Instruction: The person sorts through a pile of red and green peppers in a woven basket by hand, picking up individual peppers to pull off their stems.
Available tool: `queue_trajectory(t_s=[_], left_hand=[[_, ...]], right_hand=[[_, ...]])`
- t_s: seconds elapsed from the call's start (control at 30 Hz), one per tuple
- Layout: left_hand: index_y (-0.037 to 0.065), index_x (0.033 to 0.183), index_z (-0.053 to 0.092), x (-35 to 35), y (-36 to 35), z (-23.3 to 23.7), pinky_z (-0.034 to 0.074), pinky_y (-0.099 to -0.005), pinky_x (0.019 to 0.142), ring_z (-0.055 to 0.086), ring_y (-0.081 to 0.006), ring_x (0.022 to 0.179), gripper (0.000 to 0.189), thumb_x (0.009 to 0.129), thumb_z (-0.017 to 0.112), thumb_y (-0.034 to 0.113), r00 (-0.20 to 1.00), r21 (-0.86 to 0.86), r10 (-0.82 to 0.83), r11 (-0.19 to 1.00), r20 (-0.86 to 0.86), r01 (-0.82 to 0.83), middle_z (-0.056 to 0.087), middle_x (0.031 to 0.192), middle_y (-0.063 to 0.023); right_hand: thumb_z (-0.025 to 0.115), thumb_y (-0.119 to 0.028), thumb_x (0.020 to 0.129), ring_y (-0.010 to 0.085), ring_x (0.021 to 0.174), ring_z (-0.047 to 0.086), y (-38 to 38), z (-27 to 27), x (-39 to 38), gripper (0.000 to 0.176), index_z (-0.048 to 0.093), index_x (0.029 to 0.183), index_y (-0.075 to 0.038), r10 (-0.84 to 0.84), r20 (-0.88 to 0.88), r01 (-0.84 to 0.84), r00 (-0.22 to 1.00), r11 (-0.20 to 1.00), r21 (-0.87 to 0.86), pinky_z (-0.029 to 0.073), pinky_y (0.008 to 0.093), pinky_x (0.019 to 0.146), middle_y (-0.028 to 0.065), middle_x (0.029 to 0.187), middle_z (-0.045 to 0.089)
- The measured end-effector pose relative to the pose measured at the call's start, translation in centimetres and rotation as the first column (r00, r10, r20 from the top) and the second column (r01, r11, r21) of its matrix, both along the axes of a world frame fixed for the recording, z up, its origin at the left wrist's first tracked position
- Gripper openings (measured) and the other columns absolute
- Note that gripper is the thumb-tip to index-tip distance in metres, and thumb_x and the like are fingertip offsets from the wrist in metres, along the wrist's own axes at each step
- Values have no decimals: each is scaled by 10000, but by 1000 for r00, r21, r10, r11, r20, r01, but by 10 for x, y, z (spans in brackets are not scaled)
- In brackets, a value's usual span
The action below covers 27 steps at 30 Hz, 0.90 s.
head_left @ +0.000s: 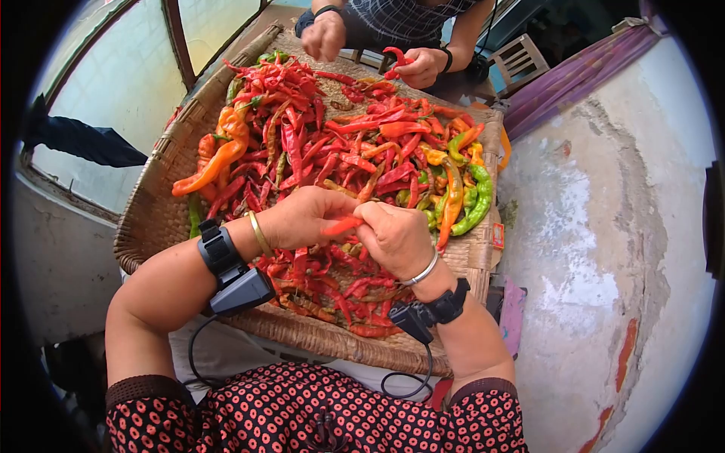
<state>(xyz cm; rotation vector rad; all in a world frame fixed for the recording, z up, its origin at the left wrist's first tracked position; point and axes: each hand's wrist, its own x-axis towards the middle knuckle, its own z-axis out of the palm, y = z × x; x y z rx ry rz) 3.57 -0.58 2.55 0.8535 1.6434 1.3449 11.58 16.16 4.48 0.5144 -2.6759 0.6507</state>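
Observation:
Between my two hands is a red chili pepper (343, 226), held over the middle of a heap of red chili peppers (302, 143). My left hand (306, 217) has its fingers closed around the pepper's body. At the pepper's other end, my right hand (394, 235) pinches with thumb and forefinger; the exact tip it grips is partly hidden by the fingers. The heap lies in a large woven bamboo tray (143, 204). Green and orange peppers (472, 200) sit at the tray's right side, and larger orange peppers (226, 147) at its left.
Across the tray a co-worker's hand (423, 68) holds a red pepper (395, 62), and their other hand (325, 36) hovers over the far edge. A worn wall (589, 226) stands to the right, windows (136, 68) to the left. Cables (198, 355) hang from my wrist devices.

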Motion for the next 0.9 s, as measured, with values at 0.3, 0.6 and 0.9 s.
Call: queue_trajectory(t_s=[0.3,0.6,0.9], left_hand=[[22,942,618,-10,-8,6,441,-192,512,527,-44,551,175,865,538,157,988,-73,152,986,18,-151,592,642,1],[33,1159,469,-50,-27,11,394,-157,506,482,-21,571,325,900,486,228,715,253,576,680,397,-688,615,818,-25],[40,1106,546,0,4,-7,444,-188,529,529,-45,687,375,839,586,300,992,-95,29,995,120,-17,594,832,-7]], right_hand=[[651,-139,749,55,486,449,21,-22,-3,126,597,758,-26,14,495,244,869,858,-452,357,241,453,7,550,521],[544,-253,859,23,425,438,32,-11,-13,194,575,814,-67,175,766,453,618,717,-530,350,166,394,-19,573,538],[545,-205,859,36,474,484,8,-19,-9,179,591,860,-32,289,651,461,702,511,-725,385,162,427,-6,651,570]])
